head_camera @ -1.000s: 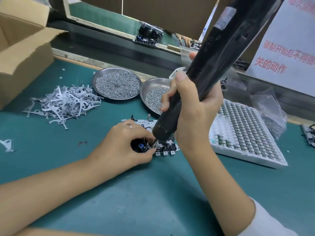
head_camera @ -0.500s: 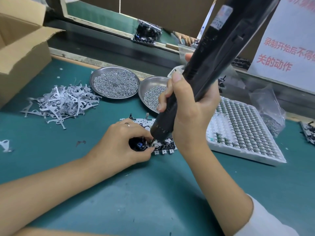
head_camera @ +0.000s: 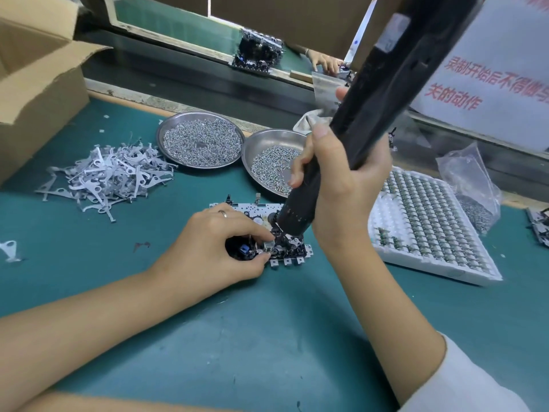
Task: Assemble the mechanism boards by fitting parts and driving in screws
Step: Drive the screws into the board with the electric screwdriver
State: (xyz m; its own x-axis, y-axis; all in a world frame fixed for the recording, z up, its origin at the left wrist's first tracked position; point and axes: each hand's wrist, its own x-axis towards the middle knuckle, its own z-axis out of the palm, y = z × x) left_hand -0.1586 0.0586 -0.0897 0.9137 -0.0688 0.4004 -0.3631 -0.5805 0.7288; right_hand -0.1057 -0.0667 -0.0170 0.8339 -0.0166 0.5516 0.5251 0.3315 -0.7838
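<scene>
Black electric screwdriver [head_camera: 353, 138], gripped by the curled fingers of the right hand [head_camera: 341, 185], meets the mechanism board [head_camera: 285, 248] at frame centre on the green desk [head_camera: 267, 337], where the left hand [head_camera: 214, 242] pinches the board's near edge.

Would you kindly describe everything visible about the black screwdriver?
The screwdriver is a long black powered tool with a matte, plastic-looking body and a pale label near its top. It leans to the upper right. The right hand grips its lower body, and its tip points down at the board, which the left hand holds.
</scene>
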